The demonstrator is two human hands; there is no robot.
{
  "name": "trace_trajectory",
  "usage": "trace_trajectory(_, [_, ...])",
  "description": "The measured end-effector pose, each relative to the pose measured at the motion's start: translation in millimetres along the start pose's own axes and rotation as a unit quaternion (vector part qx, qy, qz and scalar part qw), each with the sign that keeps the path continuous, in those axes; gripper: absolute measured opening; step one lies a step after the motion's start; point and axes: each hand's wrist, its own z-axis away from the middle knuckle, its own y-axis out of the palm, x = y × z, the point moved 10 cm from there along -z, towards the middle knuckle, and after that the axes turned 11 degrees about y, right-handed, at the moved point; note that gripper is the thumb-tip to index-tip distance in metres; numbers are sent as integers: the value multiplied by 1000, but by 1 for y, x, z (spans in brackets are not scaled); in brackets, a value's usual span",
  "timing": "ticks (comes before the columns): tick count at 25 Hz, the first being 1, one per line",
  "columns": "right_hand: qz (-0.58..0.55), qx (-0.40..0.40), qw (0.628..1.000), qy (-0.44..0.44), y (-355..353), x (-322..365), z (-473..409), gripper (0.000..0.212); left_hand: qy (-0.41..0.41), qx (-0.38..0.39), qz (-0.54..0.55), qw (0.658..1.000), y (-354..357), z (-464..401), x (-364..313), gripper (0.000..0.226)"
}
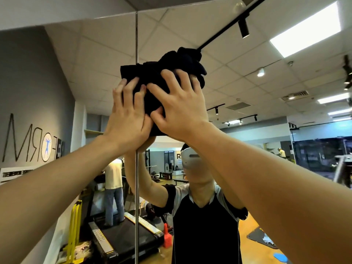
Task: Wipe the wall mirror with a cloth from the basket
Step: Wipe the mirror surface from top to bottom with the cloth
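Note:
A bunched black cloth (pixel 154 73) is pressed high against the wall mirror (pixel 247 82), just right of the vertical seam (pixel 136 35) between two mirror panels. My left hand (pixel 127 113) lies on the cloth's lower left part with fairly straight fingers. My right hand (pixel 181 105) covers the cloth's middle, its fingers spread and curved over the bunch and its thumb dug into the fabric. Both arms reach up and forward. The basket is out of view.
The mirror reflects me with raised arms, a gym floor, a treadmill (pixel 122 237) with a person standing on it, yellow bars (pixel 76 225) at lower left and an orange cone (pixel 167 235). A grey wall with mirrored lettering (pixel 28 141) is reflected at left.

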Motion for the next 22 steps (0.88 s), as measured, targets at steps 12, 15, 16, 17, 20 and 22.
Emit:
trace_trajectory(12, [-4, -12, 1000, -5, -18, -51, 9, 54, -12, -4, 9, 1000, 8, -22, -50, 68])
trace_trajectory(15, [-5, -21, 1000, -2, -27, -69, 14, 53, -6, -2, 7, 1000, 11, -32, -68, 68])
trace_trajectory(16, [-7, -25, 1000, -1, -30, -76, 15, 52, -3, -2, 8, 1000, 12, -36, -75, 68])
trace_trajectory(17, [-9, -29, 1000, -1, -33, -82, 16, 52, 0, -2, 10, 1000, 14, -39, -82, 68])
trace_trajectory(20, [-6, -38, 999, 3, -43, -105, 22, 52, 9, 5, 7, 1000, 19, -50, -104, 68])
trace_trajectory(22, [-3, -40, 999, 5, -48, -119, 25, 52, 12, 7, 3, 1000, 21, -56, -119, 68])
